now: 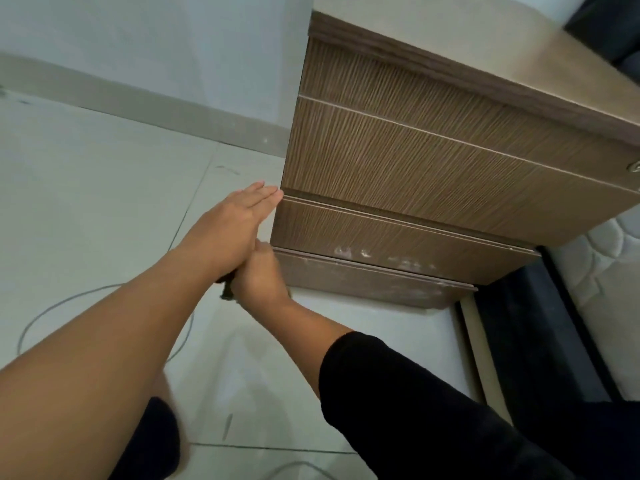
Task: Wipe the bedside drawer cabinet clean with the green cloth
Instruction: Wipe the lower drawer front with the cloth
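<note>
The wooden bedside drawer cabinet (415, 161) fills the upper right, with several striped drawer fronts and whitish smudges on its lowest drawer. My left hand (239, 220) is flat with fingers straight, its fingertips touching the cabinet's left front corner. My right hand (259, 275) sits just below it, at the cabinet's bottom left corner, closed around the green cloth (227, 289). Only a small dark bit of the cloth shows between the two hands.
Pale floor tiles (86, 202) spread to the left, with a grey cable (45, 313) looping across them. A white wall with a skirting board (138, 102) runs behind. A dark bed frame and white mattress (602, 258) stand right of the cabinet.
</note>
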